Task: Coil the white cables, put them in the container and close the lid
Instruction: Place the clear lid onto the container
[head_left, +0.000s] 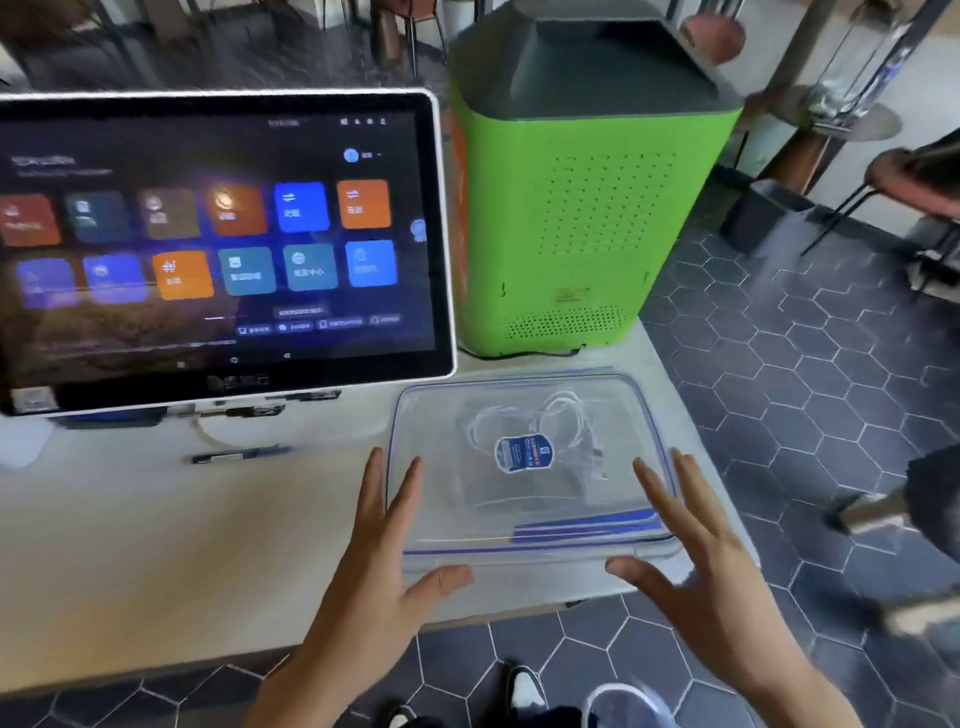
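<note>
I see pale tabletop (156, 519), hexagon-tile floor (779, 389); lidded container (530, 551) near right; both my hands, left (384, 587), right (696, 566), fingers spread, flanking it.

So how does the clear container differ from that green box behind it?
The container is low, flat and see-through, with white cables visible under its lid; the green box stands tall and opaque. The container carries a blue label, the green box rows of small holes. Both sit on the same pale table.

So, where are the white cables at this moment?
In the head view the white cables lie coiled inside the clear container, under its lid, in front of the green box, between the left hand and right hand.
</note>
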